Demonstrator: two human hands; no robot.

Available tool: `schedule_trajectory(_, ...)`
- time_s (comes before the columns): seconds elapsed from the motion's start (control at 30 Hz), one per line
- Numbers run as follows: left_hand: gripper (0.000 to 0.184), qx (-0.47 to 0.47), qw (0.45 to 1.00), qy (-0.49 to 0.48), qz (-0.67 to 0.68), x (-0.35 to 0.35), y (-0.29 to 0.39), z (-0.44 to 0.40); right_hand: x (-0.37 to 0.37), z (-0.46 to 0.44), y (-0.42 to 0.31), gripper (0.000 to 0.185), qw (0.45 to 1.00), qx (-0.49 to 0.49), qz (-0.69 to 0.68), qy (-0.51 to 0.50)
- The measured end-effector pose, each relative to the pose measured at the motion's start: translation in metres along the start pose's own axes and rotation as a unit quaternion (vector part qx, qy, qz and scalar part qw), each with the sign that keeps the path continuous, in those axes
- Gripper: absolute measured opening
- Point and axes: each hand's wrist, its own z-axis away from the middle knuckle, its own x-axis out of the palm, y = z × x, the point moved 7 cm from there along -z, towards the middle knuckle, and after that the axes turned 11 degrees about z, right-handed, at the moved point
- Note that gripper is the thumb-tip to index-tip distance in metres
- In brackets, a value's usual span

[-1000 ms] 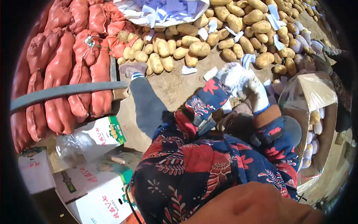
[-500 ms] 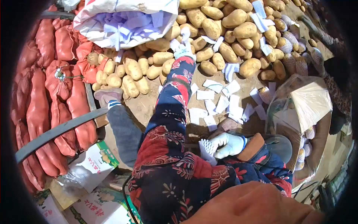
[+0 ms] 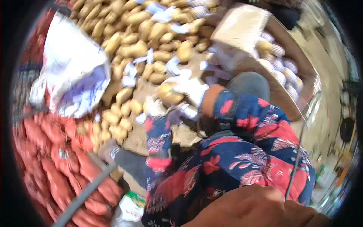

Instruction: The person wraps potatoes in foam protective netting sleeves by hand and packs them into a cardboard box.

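A large potato [image 3: 169,93] is between my two white-gloved hands. My right hand [image 3: 192,90] reaches in from the right, its blurred fingers closed against the potato. Just below and left of the potato is my left hand [image 3: 154,108]; its fingers are smeared by motion, and whether they grip is unclear. Pale foam pieces [image 3: 188,111] lie on the ground beside the hands. No foam sleeve can be made out clearly in my right hand.
Loose potatoes [image 3: 132,50] are heaped ahead. A white sack [image 3: 70,56] of foam pieces stands left, above red filled bags [image 3: 56,181]. At the right is a plastic-lined carton [image 3: 291,49] with foam-wrapped potatoes. A grey bar [image 3: 85,195] crosses the lower left.
The view has swung right. My left hand has come back from the heap, and my right hand has moved forward from my lap. A potato now lies between them.
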Motion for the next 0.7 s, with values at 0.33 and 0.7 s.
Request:
schedule_trajectory(0.33,0.029,0.200,0.975,0.094,0.004,0.057,0.042,0.023,-0.071,0.026,-0.038,0.065,0.963,0.113,-0.226,-0.095)
schedule_trajectory(0.7,0.031,0.199,0.913,0.033,-0.354,0.117,0.002,0.048,-0.347,0.101,0.118,0.059,0.982,0.052,-0.053,0.172)
